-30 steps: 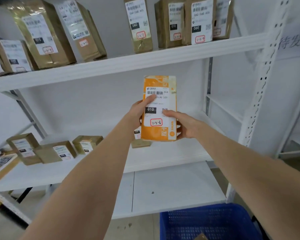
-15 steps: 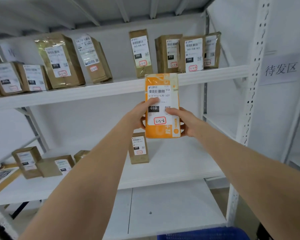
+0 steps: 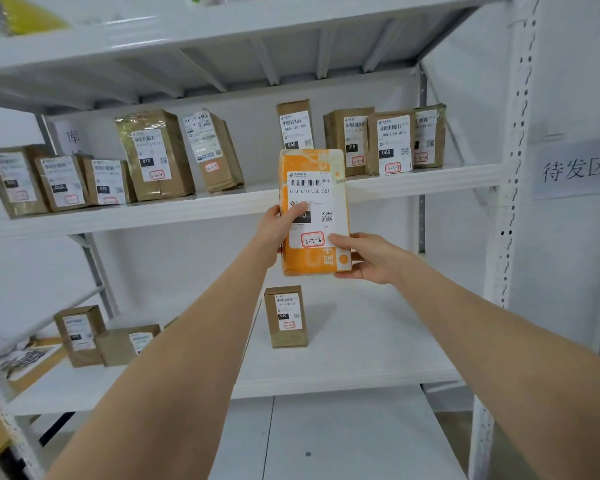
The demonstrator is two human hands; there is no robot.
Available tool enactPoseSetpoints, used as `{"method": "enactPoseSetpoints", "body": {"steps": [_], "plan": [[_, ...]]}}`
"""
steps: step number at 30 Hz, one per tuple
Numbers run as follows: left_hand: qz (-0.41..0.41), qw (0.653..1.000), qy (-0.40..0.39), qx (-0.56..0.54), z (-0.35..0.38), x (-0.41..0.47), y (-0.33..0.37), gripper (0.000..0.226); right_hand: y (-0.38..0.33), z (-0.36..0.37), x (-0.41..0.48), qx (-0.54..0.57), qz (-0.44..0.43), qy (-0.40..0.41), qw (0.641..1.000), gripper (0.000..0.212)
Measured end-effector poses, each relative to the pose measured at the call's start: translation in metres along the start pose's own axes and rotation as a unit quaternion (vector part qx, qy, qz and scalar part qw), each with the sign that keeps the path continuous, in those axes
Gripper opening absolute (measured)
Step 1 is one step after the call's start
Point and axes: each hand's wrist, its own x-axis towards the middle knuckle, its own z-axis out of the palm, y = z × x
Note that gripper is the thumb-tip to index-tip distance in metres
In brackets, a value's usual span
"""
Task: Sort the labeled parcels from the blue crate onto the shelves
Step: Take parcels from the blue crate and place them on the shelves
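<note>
An orange parcel (image 3: 314,202) with a white shipping label, marked 3-2-6 in a red box, is held upright in front of the shelving. My left hand (image 3: 278,230) grips its left edge, thumb across the label. My right hand (image 3: 368,258) holds its lower right corner from beneath, thumb on the label. The parcel's top overlaps the front lip of the upper shelf (image 3: 430,183), between two groups of brown parcels. The blue crate is out of view.
Several brown labeled parcels (image 3: 153,157) stand along the upper shelf. On the middle shelf (image 3: 361,341) one small brown box (image 3: 286,317) stands below the orange parcel, others (image 3: 80,334) at far left. A white upright post (image 3: 513,168) is at right, beside a wall sign (image 3: 575,169).
The view has tilted upward, so the blue crate has dropped out of sight. Both hands have raised the orange parcel from the middle shelf's level up to the upper shelf's edge.
</note>
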Motion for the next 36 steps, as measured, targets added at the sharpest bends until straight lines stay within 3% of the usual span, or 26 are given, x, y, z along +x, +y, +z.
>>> {"method": "enactPoseSetpoints", "body": {"steps": [6,17,36], "plan": [[0.090,0.994,0.043,0.035,0.001,-0.002,0.006,0.039,0.003,0.002,-0.003,0.032,-0.044,0.028,0.998,0.056],[0.115,0.979,0.129,0.110,-0.005,0.001,0.029,0.040,-0.012,0.003,0.001,0.044,-0.103,0.063,0.992,0.040],[0.156,0.974,0.154,0.049,-0.018,0.027,0.054,0.027,-0.035,0.024,0.026,0.046,-0.181,0.144,0.972,0.034]]}}
